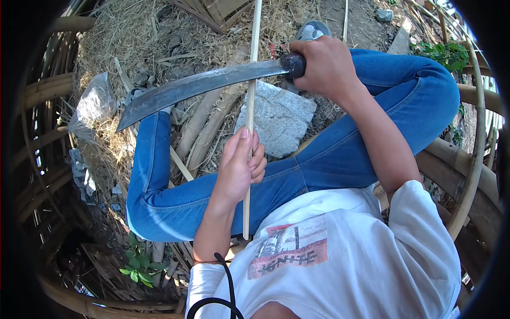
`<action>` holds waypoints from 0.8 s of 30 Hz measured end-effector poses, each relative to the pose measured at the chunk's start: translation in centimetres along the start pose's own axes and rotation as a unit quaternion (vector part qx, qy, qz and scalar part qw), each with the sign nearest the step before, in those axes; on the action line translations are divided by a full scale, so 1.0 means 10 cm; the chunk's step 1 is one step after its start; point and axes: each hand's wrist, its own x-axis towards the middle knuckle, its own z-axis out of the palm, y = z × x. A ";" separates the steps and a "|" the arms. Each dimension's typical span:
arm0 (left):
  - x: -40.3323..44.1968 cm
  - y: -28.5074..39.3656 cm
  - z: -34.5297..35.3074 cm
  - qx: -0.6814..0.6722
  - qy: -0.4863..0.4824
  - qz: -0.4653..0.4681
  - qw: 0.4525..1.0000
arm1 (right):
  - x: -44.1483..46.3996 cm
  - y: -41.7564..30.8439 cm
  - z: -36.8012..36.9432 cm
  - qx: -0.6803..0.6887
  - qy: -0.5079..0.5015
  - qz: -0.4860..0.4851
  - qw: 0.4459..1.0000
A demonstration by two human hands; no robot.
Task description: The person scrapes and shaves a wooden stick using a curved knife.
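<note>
My left hand [241, 165] is closed around a long, thin bamboo strip [251, 109], which runs upright through the picture from my lap to the top edge. My right hand [326, 69] grips the dark handle of a machete [204, 85]. Its wide curved blade points left and crosses over the strip, above my left hand. Whether the edge touches the strip, I cannot tell. Below the blade lies a flat grey stone [281, 119], between my legs and partly behind the strip.
Bamboo pieces [204, 125] lie on the ground left of the stone. Straw and shavings [122, 42] cover the ground ahead. A clear plastic bag [95, 103] is at the left. Bamboo poles [475, 175] curve around both sides, and a leafy plant [137, 266] grows at lower left.
</note>
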 end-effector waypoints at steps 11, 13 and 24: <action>-0.11 -0.02 0.05 0.004 -0.031 -0.007 0.999 | 0.16 0.52 -0.07 -0.056 0.081 0.105 0.990; -0.11 -0.03 0.08 0.010 -0.039 -0.002 0.999 | 0.17 0.55 -0.09 -0.004 0.101 0.107 0.989; -0.05 -0.14 0.08 0.173 0.057 0.060 0.981 | 0.00 -0.04 0.01 0.147 -0.038 -0.001 0.988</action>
